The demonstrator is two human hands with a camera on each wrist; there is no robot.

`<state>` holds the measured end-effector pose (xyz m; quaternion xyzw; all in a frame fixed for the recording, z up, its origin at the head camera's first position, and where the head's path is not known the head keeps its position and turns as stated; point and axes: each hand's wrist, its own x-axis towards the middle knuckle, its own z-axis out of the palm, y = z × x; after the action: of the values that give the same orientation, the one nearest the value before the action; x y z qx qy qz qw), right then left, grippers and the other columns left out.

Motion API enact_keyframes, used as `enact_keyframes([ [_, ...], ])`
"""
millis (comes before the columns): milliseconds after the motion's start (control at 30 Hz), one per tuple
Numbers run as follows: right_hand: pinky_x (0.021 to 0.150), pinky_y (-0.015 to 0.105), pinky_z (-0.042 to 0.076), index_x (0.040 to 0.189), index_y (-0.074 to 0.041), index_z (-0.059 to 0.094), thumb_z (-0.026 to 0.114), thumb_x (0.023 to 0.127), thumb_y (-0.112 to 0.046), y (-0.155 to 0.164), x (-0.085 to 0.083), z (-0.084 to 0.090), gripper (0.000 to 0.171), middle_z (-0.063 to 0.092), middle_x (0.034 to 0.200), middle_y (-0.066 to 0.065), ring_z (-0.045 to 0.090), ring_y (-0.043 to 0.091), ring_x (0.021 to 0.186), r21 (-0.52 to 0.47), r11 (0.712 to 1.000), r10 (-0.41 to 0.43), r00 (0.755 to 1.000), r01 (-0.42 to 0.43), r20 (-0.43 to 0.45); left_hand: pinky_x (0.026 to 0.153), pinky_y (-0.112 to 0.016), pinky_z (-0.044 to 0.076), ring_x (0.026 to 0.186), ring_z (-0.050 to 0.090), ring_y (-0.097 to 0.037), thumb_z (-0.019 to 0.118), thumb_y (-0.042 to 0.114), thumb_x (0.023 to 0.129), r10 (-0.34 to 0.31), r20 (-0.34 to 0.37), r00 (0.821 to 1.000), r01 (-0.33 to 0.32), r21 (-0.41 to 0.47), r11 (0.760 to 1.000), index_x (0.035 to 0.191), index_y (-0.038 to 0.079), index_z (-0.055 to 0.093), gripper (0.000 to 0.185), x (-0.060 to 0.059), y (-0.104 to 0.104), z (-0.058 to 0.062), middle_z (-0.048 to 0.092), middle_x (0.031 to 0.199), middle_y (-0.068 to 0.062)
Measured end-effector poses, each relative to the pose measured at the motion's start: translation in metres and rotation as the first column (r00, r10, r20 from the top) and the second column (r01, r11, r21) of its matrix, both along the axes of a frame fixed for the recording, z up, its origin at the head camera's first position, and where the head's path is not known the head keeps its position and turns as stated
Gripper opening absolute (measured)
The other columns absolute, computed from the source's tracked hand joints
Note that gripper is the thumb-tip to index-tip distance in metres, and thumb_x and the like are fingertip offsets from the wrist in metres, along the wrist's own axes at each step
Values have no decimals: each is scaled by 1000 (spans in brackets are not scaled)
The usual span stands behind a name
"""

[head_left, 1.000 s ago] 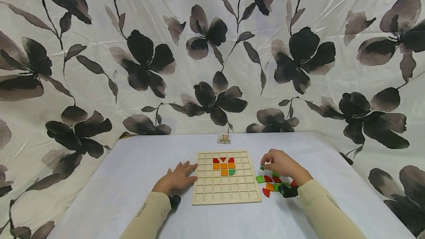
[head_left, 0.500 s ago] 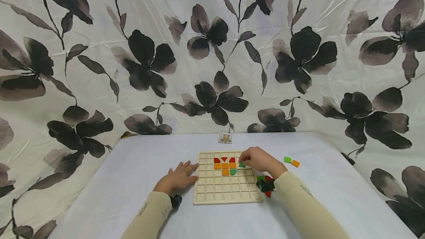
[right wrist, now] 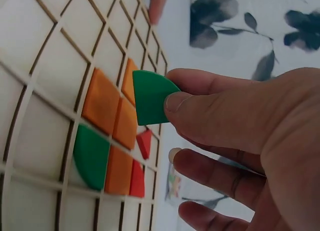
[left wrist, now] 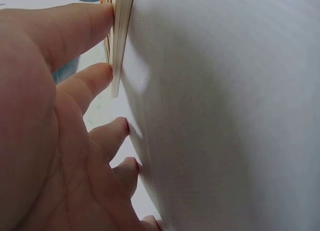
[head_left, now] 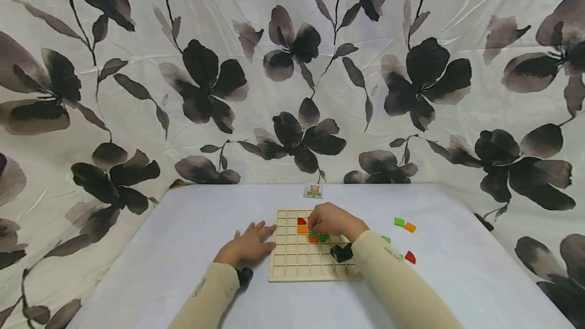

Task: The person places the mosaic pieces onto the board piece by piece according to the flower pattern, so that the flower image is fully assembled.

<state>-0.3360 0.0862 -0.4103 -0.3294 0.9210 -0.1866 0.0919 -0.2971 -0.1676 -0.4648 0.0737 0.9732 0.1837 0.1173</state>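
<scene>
Above the wooden grid board [head_left: 292,268], my right hand [head_left: 335,220] pinches a green quarter-circle tile [right wrist: 152,97] between thumb and forefinger; the tile is raised off the board in the right wrist view. Under it, the board holds orange square tiles [right wrist: 101,102], a second green quarter-circle tile [right wrist: 92,158] and red tiles [right wrist: 144,143] in its cells. My left hand [head_left: 247,245] lies with fingers spread, thumb and forefinger touching the board's left edge [left wrist: 119,46], the other fingertips on the tablecloth. In the head view, my right hand hides part of the pattern.
Right of the board lie a loose light green square [head_left: 399,222], an orange square [head_left: 410,227] and a red quarter-circle [head_left: 410,257]; my right sleeve [head_left: 393,278] covers other tiles there. A small pattern card [head_left: 313,191] lies behind the board on the white table [head_left: 219,202].
My right hand has taken the green quarter-circle from the loose tiles on the right and carried it left over the middle of the pattern. My left hand stays at the board's edge.
</scene>
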Motion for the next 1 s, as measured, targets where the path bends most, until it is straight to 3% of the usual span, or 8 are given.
enact_keyframes([
  [300, 92, 31, 52, 91, -17, 78, 66, 90, -6, -22, -4, -7, 16, 68, 94, -5, 64, 13, 96, 93, 994, 57, 998, -55, -17, 110, -74, 9, 147, 17, -44, 54, 45, 95, -22, 1, 1000, 22, 8, 1000, 148, 23, 41, 59, 0, -1, 0, 28, 159, -14],
  [533, 87, 27, 51, 86, -21, 77, 66, 91, -8, -30, -4, -13, 18, 67, 95, -8, 58, 6, 86, 112, 992, 62, 998, -61, -9, 110, -74, 10, 147, 17, -44, 55, 44, 95, -30, -1, 1000, 30, 16, 999, 148, 22, 42, 58, 1, -1, 0, 29, 159, -14],
  [1000, 81, 27, 52, 89, -20, 74, 71, 85, -9, -36, -8, -29, 12, 68, 89, -8, 59, 6, 81, 108, 990, 105, 984, -90, -143, 111, -74, 9, 148, 16, -43, 53, 46, 95, -22, 10, 1000, 22, -5, 1000, 148, 23, 41, 59, -1, -2, -1, 27, 159, -13],
])
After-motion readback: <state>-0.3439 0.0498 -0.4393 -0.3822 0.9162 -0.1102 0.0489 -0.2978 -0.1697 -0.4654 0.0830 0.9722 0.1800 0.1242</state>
